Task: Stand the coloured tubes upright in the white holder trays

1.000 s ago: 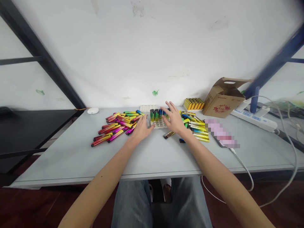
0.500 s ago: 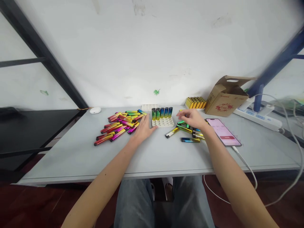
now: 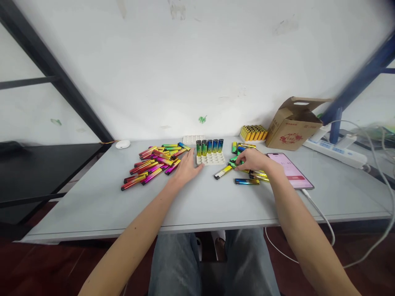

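Fingers of the right hand (image 3: 250,160) are pinching a green-yellow lighter (image 3: 233,165) lying crosswise, left of the phone (image 3: 290,170); left hand (image 3: 188,167) is resting flat beside the white tray (image 3: 211,158).

This looks like a small packing or assembly workroom, not a home. A plain grey surface (image 3: 92,205) stands against a scuffed white wall (image 3: 185,61), framed by black metal shelving (image 3: 46,65) and a blue steel upright (image 3: 354,88). Heaps of shiny multicoloured lighters (image 3: 154,162) lie loose, more stand in a white slotted tray (image 3: 212,159), and an open brown cardboard box (image 3: 293,127) sits beside a white power strip (image 3: 336,152).
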Demonstrator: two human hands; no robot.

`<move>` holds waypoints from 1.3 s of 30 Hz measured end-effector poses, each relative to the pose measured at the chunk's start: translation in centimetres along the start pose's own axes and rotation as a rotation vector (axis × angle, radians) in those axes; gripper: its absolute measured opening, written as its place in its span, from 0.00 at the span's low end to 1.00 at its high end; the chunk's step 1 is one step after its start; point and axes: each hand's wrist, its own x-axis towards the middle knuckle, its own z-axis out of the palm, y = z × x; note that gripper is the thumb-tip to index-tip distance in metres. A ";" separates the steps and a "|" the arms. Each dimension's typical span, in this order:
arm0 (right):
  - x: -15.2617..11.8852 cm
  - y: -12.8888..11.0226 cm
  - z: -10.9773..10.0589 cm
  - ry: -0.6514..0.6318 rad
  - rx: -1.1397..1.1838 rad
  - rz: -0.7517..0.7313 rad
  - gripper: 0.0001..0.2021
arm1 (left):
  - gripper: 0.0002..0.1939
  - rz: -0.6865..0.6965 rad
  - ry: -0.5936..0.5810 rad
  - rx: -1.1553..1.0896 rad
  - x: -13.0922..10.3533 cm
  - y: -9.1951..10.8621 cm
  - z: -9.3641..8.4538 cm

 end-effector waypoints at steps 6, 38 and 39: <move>0.2 0.2 0.1 0.081 0.155 -0.098 0.10 | 0.37 0.023 0.025 -0.008 0.2 -0.3 0.1; 1.8 -5.0 3.7 -0.253 1.688 -0.026 0.11 | 0.31 0.057 0.086 -0.061 0.2 -0.4 0.1; 1.9 -5.0 3.7 -0.240 1.710 -0.020 0.15 | 0.32 0.054 0.082 -0.063 0.2 -0.3 0.1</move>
